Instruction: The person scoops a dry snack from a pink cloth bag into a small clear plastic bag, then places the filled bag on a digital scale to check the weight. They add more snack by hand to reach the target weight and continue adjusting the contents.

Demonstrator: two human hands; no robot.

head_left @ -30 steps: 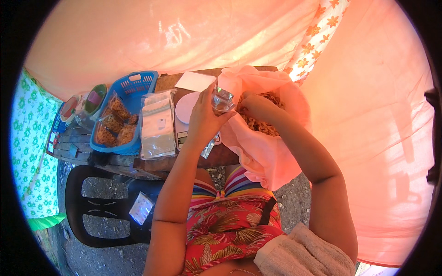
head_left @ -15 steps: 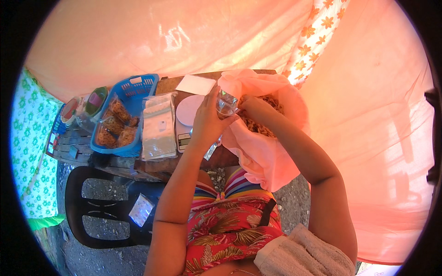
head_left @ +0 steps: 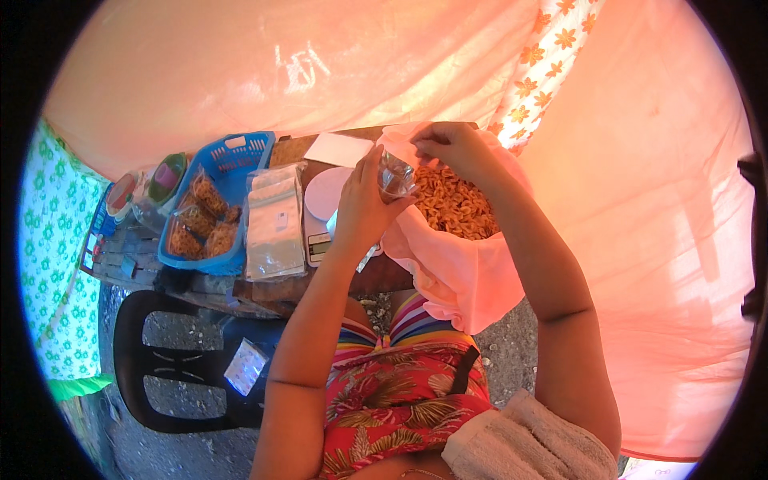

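Observation:
My left hand (head_left: 370, 200) is closed round a shiny clear plastic bag (head_left: 396, 174), its mouth held open toward the right. A strip of shiny plastic hangs below the hand. My right hand (head_left: 458, 150) is above the far side of a container lined with pink cloth (head_left: 472, 276), just right of the bag. Its fingers are bent and pinched together; I cannot make out whether they hold anything. Inside the cloth lies a heap of small orange-brown fried snack pieces (head_left: 454, 206).
A white kitchen scale (head_left: 326, 196) stands left of the bag, beside a stack of clear plastic bags (head_left: 276, 224). Further left, a blue basket (head_left: 232, 164) holds several filled snack bags (head_left: 196, 220). A white square pad (head_left: 339, 149) lies behind. A dark plastic chair (head_left: 132, 360) stands lower left.
My right hand has lifted out of the snack heap and moved up and away, uncovering more of the pieces. My left hand keeps the bag in nearly the same place.

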